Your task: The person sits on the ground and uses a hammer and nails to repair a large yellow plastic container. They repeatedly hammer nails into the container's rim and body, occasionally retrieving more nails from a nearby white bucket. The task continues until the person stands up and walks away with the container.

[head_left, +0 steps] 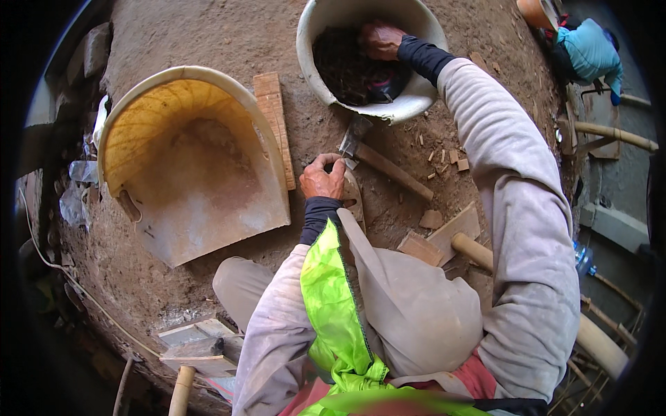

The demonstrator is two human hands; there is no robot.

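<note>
Left grip: closed fist of left hand (322,177) at centre of frame, fingers curled tight around something small, too hidden to name; resting just beside flat wooden piece (352,197).
Right grip: right hand (380,39) at top centre, reaching into white bucket (409,104), fingers bent down into dark fibrous material (343,66); closed on some of it or only pressing, cannot tell.
Step in hand: likely picking up a bit of the dark material with one hand, with the other hand keeping a small piece ready on the ground.
Next move calls for: probably a gentle pinch and a lift over the bucket rim without spilling, then bringing both hands together near centre.
Hammer (378,163): lying just right of the left fist, metal head dull grey, wooden handle pointing to lower right.
Bucket: round, smooth plastic, dirty rim.
Half basin (187,166): left of frame, cut-open curved shell, yellowish inside, dusty and worn.
Wood strip (274,118): narrow, pale, lying along right edge of the basin.
Ground (222,35): brown packed earth, rough, with small wood chips (444,156) right of centre.
Wood blocks (444,236): flat, angular, lower right of the fist.
</note>
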